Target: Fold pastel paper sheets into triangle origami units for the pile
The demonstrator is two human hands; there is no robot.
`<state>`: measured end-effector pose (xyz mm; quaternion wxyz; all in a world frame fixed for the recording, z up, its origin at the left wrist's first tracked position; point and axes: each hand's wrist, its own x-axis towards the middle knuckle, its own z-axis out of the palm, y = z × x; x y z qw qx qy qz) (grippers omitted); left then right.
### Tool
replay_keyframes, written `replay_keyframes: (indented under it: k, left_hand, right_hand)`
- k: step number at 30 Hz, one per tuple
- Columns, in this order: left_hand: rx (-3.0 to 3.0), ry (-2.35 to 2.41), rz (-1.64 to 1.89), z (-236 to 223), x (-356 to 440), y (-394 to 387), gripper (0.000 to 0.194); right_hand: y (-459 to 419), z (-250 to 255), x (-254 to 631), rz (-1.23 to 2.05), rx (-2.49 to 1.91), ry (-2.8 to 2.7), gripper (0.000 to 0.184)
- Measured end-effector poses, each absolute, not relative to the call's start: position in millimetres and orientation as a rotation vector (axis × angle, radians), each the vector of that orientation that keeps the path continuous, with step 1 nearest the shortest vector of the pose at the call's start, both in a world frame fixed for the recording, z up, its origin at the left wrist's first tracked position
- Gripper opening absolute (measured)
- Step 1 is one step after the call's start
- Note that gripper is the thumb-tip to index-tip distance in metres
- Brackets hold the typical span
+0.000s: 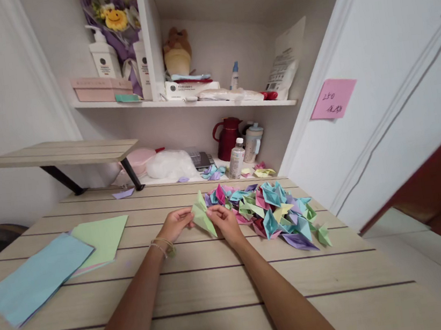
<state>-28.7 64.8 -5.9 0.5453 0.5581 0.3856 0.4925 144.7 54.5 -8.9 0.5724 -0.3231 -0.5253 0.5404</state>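
Observation:
Both hands hold one piece of folded light green paper (202, 217) just above the slatted table. My left hand (176, 224) pinches its left edge, with bracelets around the wrist. On the other side, my right hand (225, 223) grips the right edge between thumb and fingers. The paper stands tilted and shows creases and pointed ends. Right beyond my right hand lies a heap of folded paper boats (269, 210) in blue, green, pink, purple and yellow. To the left are a blue paper sheet (42, 272) and a green paper sheet (104, 237), lying overlapped on other sheets.
A small raised wooden shelf (60, 153) stands at the back left of the table (204, 291). Behind are a plastic bottle (236, 160), a dark red jug (228, 138) and a pale tumbler (253, 143). A pink note (333, 98) sticks to the right wall.

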Motion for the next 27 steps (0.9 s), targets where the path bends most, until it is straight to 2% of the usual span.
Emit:
replay_keyframes:
  k: [16,22,27]
  left_hand:
    - [1.292,0.947,1.190,-7.2,-29.2,65.2,0.045]
    - [1.302,0.942,1.183,-5.1,-28.2,64.7,0.044]
    - [1.286,0.930,1.160,-3.3,-27.2,63.3,0.046]
  right_hand:
    - [55.9,-10.2,144.0,1.237,-0.813,-1.202,0.031]
    - [57.4,-11.7,145.3,1.214,-0.821,-1.196,0.042]
    - [55.0,-9.6,146.7,1.213,-0.852,-1.274,0.028]
